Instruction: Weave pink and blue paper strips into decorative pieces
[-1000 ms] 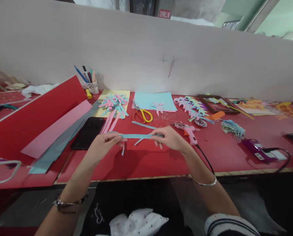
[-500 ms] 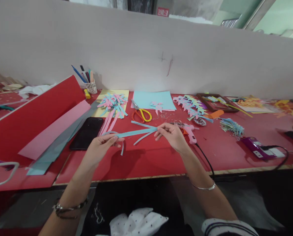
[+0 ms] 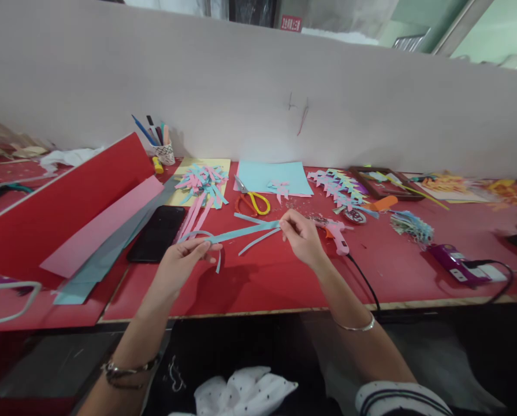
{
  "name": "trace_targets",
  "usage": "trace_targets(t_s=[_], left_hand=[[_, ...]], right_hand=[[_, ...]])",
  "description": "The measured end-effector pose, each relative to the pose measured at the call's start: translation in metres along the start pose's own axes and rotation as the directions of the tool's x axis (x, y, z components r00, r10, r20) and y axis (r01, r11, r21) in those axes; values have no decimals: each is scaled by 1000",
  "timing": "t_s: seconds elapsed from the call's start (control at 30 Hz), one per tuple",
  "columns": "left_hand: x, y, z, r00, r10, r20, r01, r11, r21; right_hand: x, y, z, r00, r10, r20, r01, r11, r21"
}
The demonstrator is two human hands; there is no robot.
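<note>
Between my hands a light blue paper strip (image 3: 244,231) is stretched above the red table, with thinner blue ends hanging and sticking out at both sides. My left hand (image 3: 189,257) pinches its left end between thumb and fingers. At the right end, my right hand (image 3: 300,236) grips the strip with closed fingertips. Scissors (image 3: 258,202) with yellow and red handles lie beyond the strip. A pink glue gun (image 3: 337,236) rests just right of my right hand. Pink paper strips (image 3: 196,216) lie past my left hand.
A black phone (image 3: 156,234) and a slanting red board (image 3: 76,214) are at left. Behind are a pen cup (image 3: 163,153), blue paper sheets (image 3: 275,175) and a heap of folded strips (image 3: 203,182). A purple power strip (image 3: 455,264) sits right; the glue gun's cord (image 3: 364,280) crosses the table edge.
The fingers of my right hand have curled more tightly at the strip's end. The view has shifted slightly; the strip stays stretched between both hands.
</note>
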State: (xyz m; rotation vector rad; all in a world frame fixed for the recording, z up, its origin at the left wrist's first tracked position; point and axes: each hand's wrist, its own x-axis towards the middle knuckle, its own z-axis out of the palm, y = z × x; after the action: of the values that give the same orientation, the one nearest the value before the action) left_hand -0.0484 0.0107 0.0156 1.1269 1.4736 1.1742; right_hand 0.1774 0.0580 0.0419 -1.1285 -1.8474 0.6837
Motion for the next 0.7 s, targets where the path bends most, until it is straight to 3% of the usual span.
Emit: trace_targets(t_s=[0.13, 0.23, 0.3, 0.37, 0.43, 0.5, 0.57, 0.63, 0.7], left_hand=[[0, -6, -6, 1000, 14, -23, -12, 997, 79], [-2, -8, -5, 993, 100, -57, -73, 932, 356], [-6, -10, 1, 984, 167, -68, -87, 769, 633], [-8, -11, 8, 976, 207, -60, -64, 546, 835], [-9, -12, 16, 980, 195, -29, -52, 397, 916], [-9, -14, 20, 987, 159, 16, -69, 331, 941], [-8, -15, 21, 988, 143, 62, -103, 307, 946], [-9, -16, 21, 985, 144, 98, -139, 311, 940], [-12, -15, 21, 982, 144, 119, -161, 325, 932]], right_hand=[[10, 0, 0, 1000, 6, -15, -6, 1000, -3], [22, 5, 2, 997, 70, -30, -69, 997, 32], [31, 10, 5, 991, 134, 4, -134, 990, -36], [37, 16, 9, 977, 206, 50, -187, 949, -254], [40, 20, 15, 959, 278, 50, -220, 848, -482], [40, 19, 23, 949, 314, 25, -231, 750, -620], [39, 15, 33, 955, 284, 83, -161, 735, -659], [38, 6, 47, 951, 185, 249, 17, 770, -638], [39, -2, 64, 902, 41, 430, 222, 809, -544]])
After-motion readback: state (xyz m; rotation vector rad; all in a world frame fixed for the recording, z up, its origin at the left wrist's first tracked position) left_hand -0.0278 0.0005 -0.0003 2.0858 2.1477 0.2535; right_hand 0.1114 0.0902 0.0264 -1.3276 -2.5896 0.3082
